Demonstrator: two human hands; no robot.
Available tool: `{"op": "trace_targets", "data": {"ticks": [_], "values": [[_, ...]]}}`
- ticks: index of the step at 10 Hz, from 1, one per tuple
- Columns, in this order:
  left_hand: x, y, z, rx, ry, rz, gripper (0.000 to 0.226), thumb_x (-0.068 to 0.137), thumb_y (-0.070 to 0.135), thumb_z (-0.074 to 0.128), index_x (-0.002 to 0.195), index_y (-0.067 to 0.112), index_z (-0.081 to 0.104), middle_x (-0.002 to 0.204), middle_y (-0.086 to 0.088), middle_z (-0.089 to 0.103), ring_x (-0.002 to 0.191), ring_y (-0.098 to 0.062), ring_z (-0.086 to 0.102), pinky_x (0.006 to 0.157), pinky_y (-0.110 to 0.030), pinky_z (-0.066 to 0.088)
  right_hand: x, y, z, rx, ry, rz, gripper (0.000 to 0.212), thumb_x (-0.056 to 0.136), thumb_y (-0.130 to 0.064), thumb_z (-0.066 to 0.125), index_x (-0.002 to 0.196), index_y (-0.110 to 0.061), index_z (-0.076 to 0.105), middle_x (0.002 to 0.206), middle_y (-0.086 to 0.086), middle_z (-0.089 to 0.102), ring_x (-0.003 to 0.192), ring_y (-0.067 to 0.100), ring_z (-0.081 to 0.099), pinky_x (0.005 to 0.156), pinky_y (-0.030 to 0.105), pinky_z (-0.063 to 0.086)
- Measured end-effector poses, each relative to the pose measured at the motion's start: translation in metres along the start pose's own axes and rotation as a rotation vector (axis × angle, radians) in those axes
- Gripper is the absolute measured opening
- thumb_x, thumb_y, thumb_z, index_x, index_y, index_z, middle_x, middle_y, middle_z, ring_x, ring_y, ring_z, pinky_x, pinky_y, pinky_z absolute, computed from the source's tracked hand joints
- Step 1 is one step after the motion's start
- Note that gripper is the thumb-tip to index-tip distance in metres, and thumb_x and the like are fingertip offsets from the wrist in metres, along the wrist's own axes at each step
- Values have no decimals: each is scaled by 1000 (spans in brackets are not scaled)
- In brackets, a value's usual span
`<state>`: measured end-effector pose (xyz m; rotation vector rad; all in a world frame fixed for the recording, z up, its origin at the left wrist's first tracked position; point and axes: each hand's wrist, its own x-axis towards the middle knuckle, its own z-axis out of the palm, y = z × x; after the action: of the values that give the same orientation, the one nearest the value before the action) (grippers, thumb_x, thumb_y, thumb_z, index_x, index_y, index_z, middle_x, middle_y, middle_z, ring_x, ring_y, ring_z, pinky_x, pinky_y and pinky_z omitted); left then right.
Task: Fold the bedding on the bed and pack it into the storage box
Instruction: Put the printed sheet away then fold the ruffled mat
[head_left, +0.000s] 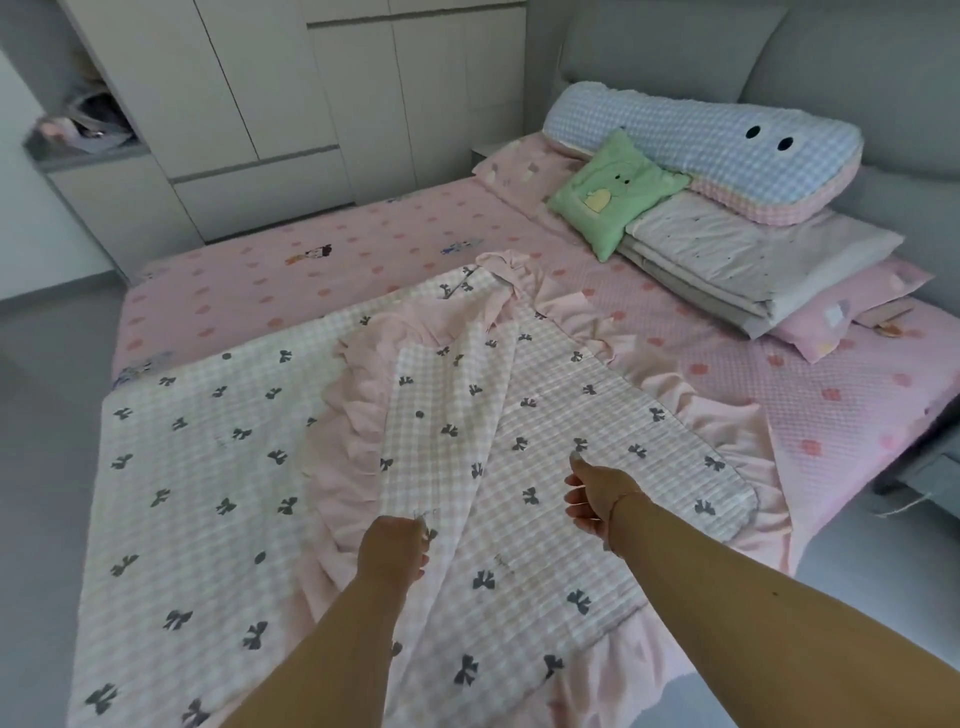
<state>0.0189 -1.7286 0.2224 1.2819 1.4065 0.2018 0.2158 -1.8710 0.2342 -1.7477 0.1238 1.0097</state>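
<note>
**Where things lie on and around the bed**

A quilt (208, 493) covers the near part of the bed (270, 280), its right part folded over itself. At the far right, a folded blanket (737, 265) lies on a pillow (831, 317), with a long bolster (701, 150) on top and a small cushion (613, 192) leaning at their left. Cupboards (291, 104) stand behind the bed

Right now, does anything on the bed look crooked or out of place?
Yes. The checked quilt with bows lies askew: its ruffled edge is flipped over onto the top, and the far corner is bunched. The left hand pinches the fabric; the right hand hovers half-closed. The green cushion sits tilted.
</note>
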Motion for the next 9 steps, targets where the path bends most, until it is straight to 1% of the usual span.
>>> {"op": "trace_targets", "data": {"ticks": [1, 2, 4, 5, 6, 7, 8, 9], "values": [[38, 10, -1, 28, 16, -35, 26, 96, 11, 51, 70, 16, 52, 67, -4, 57, 56, -18, 55, 55, -28, 46, 29, -19, 11, -13, -9, 14, 40, 93, -45, 52, 80, -9, 58, 69, 7, 56, 56, 16, 51, 52, 26, 44], [58, 21, 0, -35, 44, -43, 26, 96, 11, 51, 70, 15, 51, 68, -4, 57, 56, -18, 54, 53, -27, 46, 51, -30, 20, -22, -28, 32, 39, 93, -45, 53, 79, -9, 57, 67, 7, 55, 55, 16, 50, 52, 26, 44], [84, 35, 15, -73, 96, -102, 27, 95, 9, 51, 70, 15, 50, 67, -5, 56, 55, -18, 53, 53, -27, 45, 97, -51, 36, -106, -114, 96, 39, 94, -43, 51, 78, -8, 55, 64, 6, 53, 53, 16, 47, 51, 26, 41], [94, 45, 30, -143, 166, -111, 26, 95, 8, 51, 69, 12, 50, 64, -6, 54, 52, -18, 52, 51, -26, 44, 125, -68, 40, -167, -169, 102, 38, 94, -42, 52, 76, -8, 56, 65, 7, 52, 54, 17, 46, 50, 26, 41], [104, 49, 47, -68, 216, -123, 18, 94, 7, 52, 77, 5, 56, 66, -7, 56, 51, -15, 55, 58, -31, 49, 152, -87, 39, -220, -225, 112, 38, 94, -41, 53, 74, -9, 54, 63, 6, 50, 52, 15, 44, 47, 24, 38], [114, 52, 58, -1, 241, -141, 19, 93, 8, 52, 111, 5, 58, 100, -6, 66, 93, -21, 63, 84, -28, 47, 180, -98, 37, -283, -245, 102, 38, 95, -39, 52, 73, -8, 53, 62, 6, 50, 52, 16, 44, 50, 25, 38], [116, 57, 69, 105, 291, -119, 20, 91, 10, 54, 111, 5, 54, 109, -8, 63, 88, -17, 60, 71, -15, 46, 206, -96, 36, -322, -259, 110, 37, 95, -39, 52, 77, -7, 54, 63, 6, 50, 52, 16, 44, 51, 25, 38], [132, 48, 70, 263, 385, -136, 33, 94, 26, 53, 120, 7, 53, 120, -6, 57, 74, -10, 54, 43, -7, 39, 221, -82, 41, -365, -274, 147, 37, 94, -40, 52, 78, -7, 56, 64, 7, 52, 54, 17, 47, 54, 26, 42]]}}
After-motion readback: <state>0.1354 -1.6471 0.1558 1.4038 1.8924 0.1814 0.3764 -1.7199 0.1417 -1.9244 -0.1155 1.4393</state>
